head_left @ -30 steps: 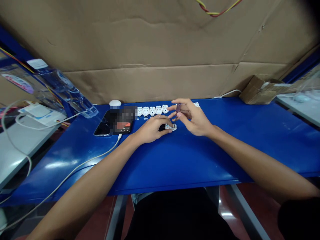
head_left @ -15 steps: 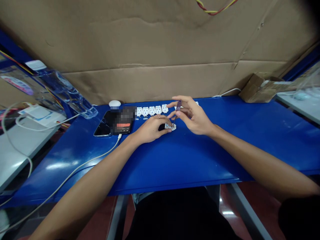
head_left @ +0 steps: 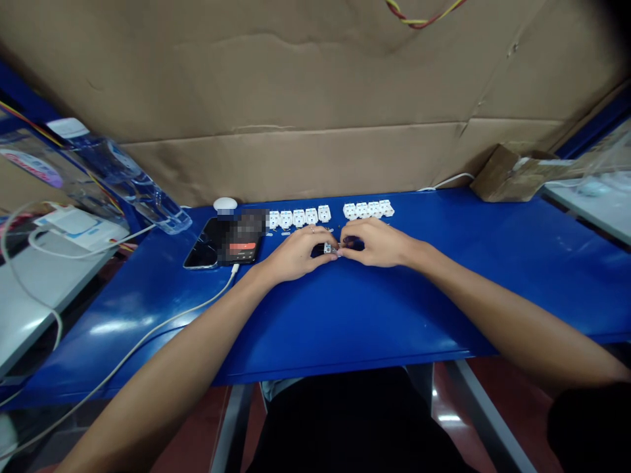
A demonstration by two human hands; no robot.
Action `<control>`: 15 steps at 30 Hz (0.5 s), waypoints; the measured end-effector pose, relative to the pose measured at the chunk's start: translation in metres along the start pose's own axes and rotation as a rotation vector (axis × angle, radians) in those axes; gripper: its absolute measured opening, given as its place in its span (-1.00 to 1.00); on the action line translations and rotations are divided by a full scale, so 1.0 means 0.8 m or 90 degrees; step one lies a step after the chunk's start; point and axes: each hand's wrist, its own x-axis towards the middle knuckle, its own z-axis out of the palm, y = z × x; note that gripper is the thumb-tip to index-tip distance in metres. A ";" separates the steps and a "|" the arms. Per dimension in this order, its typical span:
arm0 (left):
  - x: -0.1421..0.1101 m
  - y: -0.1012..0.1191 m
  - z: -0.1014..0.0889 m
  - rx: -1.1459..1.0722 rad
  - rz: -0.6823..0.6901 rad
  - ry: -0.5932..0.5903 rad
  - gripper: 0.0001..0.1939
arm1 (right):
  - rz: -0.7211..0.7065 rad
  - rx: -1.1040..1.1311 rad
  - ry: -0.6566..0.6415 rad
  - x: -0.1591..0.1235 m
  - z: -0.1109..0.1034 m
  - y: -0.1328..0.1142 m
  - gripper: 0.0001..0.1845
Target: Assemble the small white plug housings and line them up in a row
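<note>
My left hand (head_left: 300,255) is closed, with thumb and fingertips pinching a small white block (head_left: 330,248) with dark openings on the blue table. My right hand (head_left: 377,242) is curled at the block's right end, its thumb and fingertips touching or nearly touching it. A bit of the small purple-handled screwdriver (head_left: 351,242) shows dark inside the right hand's curl; its tip is hidden. Behind the hands stand similar white blocks in two rows, a left row (head_left: 298,218) and a right row (head_left: 369,209). Small loose pieces (head_left: 286,232) lie in front of the left row.
Left of my hands lie a dark phone (head_left: 202,244) and a second phone (head_left: 246,253) with a white cable (head_left: 192,309) attached. Farther left are a white rounded case (head_left: 225,205) and a leaning water bottle (head_left: 125,174). A cardboard box (head_left: 507,174) sits at the back right.
My right hand has come down and left to the block, its fingers now curled. The screwdriver, upright before, is mostly hidden. The right row of blocks is now uncovered. My left hand stays put.
</note>
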 end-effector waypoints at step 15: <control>0.001 0.004 0.001 -0.010 -0.015 0.011 -0.88 | 0.005 0.066 0.000 0.001 -0.003 0.004 -0.83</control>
